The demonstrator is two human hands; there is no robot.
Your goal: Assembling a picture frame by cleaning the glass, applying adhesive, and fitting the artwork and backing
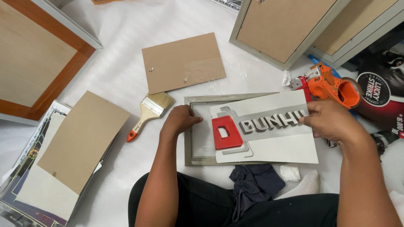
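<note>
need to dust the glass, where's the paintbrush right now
In the head view the paintbrush lies on the white floor sheet, just left of the left hand, below the brown backing board.

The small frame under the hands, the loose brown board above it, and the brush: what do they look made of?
Small frame: looks like dull silver-grey painted wood or metal; cannot tell which. A glossy pane sits inside, glass or clear plastic. Brown board: matte fibreboard, flat tan face with small metal clips. Brush: pale wooden handle with orange tip, shiny metal ferrule, light bristles.
</note>
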